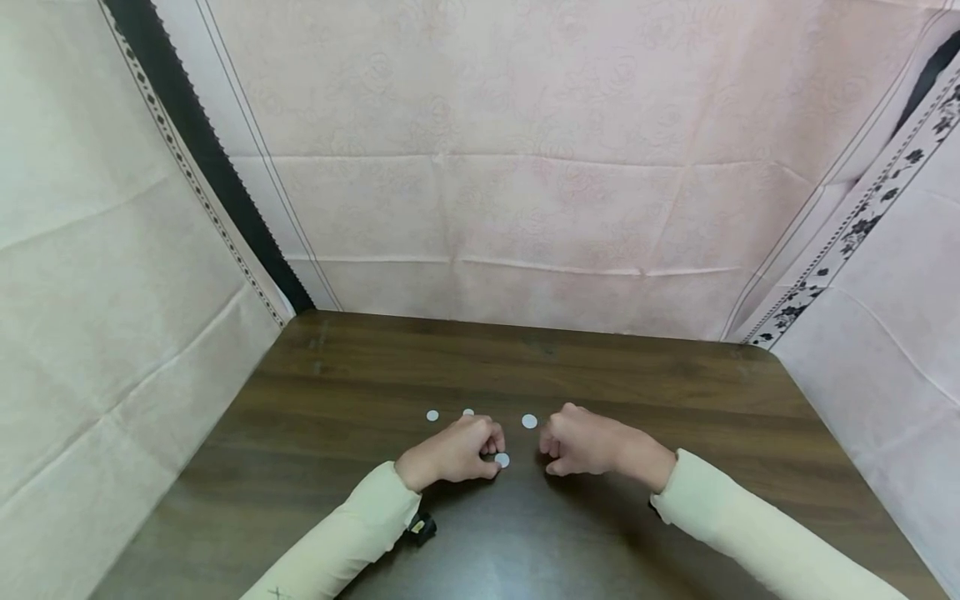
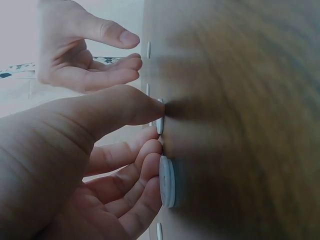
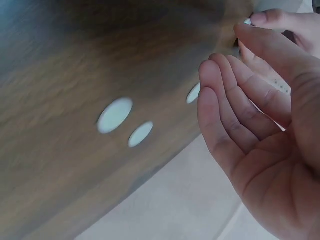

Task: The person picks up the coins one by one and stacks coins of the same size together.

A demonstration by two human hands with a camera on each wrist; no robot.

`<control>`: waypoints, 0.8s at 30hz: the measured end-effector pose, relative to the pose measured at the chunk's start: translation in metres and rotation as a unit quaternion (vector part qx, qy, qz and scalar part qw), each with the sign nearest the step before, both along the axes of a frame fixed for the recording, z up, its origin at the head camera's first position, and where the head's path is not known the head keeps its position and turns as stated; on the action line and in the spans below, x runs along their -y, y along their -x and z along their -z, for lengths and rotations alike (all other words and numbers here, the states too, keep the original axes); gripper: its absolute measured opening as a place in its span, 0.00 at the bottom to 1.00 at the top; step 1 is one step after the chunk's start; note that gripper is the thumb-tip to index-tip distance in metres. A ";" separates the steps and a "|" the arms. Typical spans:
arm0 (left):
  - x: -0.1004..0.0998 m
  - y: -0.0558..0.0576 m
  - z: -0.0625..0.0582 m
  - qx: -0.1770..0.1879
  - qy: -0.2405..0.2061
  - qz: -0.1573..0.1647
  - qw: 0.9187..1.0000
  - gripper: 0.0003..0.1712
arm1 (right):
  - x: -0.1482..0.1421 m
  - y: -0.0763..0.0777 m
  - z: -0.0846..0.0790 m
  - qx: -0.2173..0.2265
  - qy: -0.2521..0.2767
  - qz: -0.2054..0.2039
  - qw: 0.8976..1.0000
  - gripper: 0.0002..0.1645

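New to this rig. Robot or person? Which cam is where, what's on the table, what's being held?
No robot: these are a person's bare left hand and right hand, in pale sleeves. The wide picture comes from a camera worn on the head, looking forward and down. The two close ones come from a camera on each wrist, so their scenes look tipped sideways.

Several small white discs lie on a brown table; in the left wrist view, one spot looks like a stack. The left thumb and a fingertip meet one disc at its edge, apparently pinching it. The right hand holds nothing that I can see.
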State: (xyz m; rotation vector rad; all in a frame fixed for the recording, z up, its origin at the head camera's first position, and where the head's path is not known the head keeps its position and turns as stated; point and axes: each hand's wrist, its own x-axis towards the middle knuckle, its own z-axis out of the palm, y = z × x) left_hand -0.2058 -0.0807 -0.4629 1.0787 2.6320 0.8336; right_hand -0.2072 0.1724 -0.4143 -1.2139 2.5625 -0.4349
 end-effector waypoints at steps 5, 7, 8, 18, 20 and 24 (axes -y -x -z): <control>0.002 0.000 -0.001 0.010 -0.002 -0.007 1.000 0.06 | -0.014 0.005 -0.003 -0.009 0.007 0.005 1.000 0.11; 0.002 0.000 -0.001 0.011 -0.002 -0.007 1.000 0.06 | -0.019 0.007 -0.004 -0.012 0.006 0.012 1.000 0.08; 0.002 0.000 -0.001 0.011 -0.002 -0.006 1.000 0.06 | -0.022 0.007 -0.004 -0.016 0.004 0.016 1.000 0.05; 0.001 -0.002 -0.003 0.012 0.003 -0.008 1.000 0.06 | -0.047 0.014 -0.001 -0.025 0.000 0.053 0.998 0.10; 0.001 -0.002 -0.003 0.012 0.003 -0.008 1.000 0.06 | -0.050 0.015 -0.001 -0.026 -0.002 0.064 0.998 0.11; 0.001 -0.002 -0.002 0.013 0.002 -0.008 1.000 0.06 | -0.057 0.015 -0.001 -0.034 -0.001 0.064 0.997 0.11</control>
